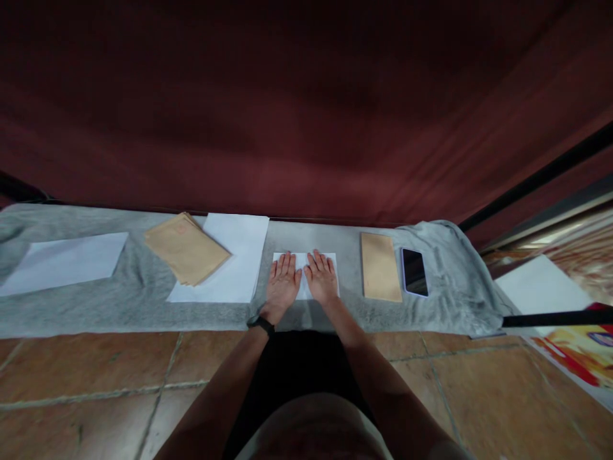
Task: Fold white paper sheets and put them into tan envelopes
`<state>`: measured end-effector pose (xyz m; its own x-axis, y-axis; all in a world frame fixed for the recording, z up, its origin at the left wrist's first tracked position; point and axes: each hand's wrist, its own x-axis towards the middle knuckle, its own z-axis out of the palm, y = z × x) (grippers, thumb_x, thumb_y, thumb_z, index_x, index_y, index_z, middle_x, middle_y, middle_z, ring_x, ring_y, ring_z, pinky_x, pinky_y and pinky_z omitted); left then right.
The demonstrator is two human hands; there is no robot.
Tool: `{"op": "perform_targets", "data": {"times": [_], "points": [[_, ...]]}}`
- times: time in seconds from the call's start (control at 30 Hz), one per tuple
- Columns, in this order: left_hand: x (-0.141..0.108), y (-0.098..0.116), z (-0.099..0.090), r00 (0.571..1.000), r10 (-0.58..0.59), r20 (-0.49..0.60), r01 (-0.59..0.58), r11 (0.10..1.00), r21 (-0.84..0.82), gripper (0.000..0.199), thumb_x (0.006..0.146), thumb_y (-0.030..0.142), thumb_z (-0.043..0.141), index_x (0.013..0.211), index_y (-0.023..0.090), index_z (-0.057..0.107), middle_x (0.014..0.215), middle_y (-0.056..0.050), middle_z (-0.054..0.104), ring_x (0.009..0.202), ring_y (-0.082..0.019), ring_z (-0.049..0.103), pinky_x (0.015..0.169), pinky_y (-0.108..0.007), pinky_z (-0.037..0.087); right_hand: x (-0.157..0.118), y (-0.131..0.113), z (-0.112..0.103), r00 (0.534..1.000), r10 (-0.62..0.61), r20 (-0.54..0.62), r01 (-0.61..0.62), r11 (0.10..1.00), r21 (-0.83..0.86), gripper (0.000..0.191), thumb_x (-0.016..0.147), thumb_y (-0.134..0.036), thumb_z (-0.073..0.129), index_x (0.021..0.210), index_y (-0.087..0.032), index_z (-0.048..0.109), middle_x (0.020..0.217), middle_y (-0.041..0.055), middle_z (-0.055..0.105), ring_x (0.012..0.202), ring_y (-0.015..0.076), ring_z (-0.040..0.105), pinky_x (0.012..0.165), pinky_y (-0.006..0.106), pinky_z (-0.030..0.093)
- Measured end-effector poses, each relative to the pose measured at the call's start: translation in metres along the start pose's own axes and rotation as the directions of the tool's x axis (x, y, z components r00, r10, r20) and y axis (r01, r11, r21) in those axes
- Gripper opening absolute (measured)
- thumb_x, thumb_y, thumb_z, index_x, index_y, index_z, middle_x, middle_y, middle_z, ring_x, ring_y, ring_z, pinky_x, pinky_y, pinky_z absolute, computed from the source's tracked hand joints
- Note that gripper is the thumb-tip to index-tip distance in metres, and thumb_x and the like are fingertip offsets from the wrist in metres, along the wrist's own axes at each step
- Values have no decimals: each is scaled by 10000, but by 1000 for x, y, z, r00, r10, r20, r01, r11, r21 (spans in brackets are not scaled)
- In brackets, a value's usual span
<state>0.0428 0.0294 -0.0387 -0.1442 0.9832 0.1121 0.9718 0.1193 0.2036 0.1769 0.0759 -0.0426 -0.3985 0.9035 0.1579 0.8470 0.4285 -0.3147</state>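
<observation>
A small white sheet of paper (304,292) lies on the grey cloth straight in front of me, partly covered by both hands. My left hand (283,279) rests palm down on its left side, fingers stretched out and pointing away from me. On the right side of the same sheet my right hand (321,276) lies flat as well, its fingers a little apart. The two thumbs almost meet near the middle. Whether the paper is folded under my hands, I cannot tell.
Left of my hands, brown envelopes (188,249) overlap larger white sheets (239,255); another white sheet (67,263) lies farther left. To the right are a brown envelope (380,266) and a phone (414,272). A dark red curtain (306,128) hangs behind the grey cloth (143,313).
</observation>
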Motion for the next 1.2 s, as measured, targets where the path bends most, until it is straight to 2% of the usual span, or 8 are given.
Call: {"op": "perform_targets", "data": {"times": [0.27,0.53,0.73,0.93,1.1,1.2], "points": [[-11,-10,1,994,-48,-101,45,998,-32,647,1039,411,279,1561,35,347,1625,-186,350,1545,-290,262,1262,-497,230,-9,21,5,995,60,-74,-65,996,-58,541,1072,-388,369,1564,-165,396,1630,142,359,1505,270,342,1238,495,222],[-33,-20,-4,991,-43,-124,37,998,-53,669,1040,437,292,1563,22,333,1621,-214,339,1531,-317,293,1247,-523,269,-29,42,-3,986,93,-135,-106,990,-91,552,1062,-368,379,1557,-124,400,1613,169,383,1480,294,375,1212,516,264],[-52,-23,-3,989,-46,-138,41,999,-36,629,1040,387,280,1554,33,363,1613,-191,368,1525,-301,311,1248,-495,276,-45,49,-7,980,109,-169,-126,988,-92,552,1065,-351,321,1555,-108,400,1603,176,399,1468,297,394,1197,517,285],[-73,-28,-4,983,-56,-177,45,997,-65,604,1029,350,304,1559,68,370,1598,-180,399,1512,-302,339,1238,-521,293,-61,56,-11,971,136,-198,-152,986,-70,541,1064,-307,300,1539,-74,415,1585,190,427,1459,284,409,1199,500,301],[-91,-16,-15,985,-21,-169,7,997,-80,588,1034,318,295,1576,95,342,1633,-158,340,1532,-284,295,1251,-511,281,-71,43,-19,965,139,-223,-150,988,-35,552,1056,-264,307,1553,-31,365,1602,225,378,1483,290,376,1194,505,326],[-98,4,-14,987,110,-118,-120,989,-82,576,1034,286,296,1581,108,333,1633,-135,351,1541,-253,277,1261,-481,275,-79,17,-19,986,-6,-164,6,1000,-5,534,1069,-281,300,1546,-59,392,1618,174,371,1500,250,359,1214,458,322]]}}
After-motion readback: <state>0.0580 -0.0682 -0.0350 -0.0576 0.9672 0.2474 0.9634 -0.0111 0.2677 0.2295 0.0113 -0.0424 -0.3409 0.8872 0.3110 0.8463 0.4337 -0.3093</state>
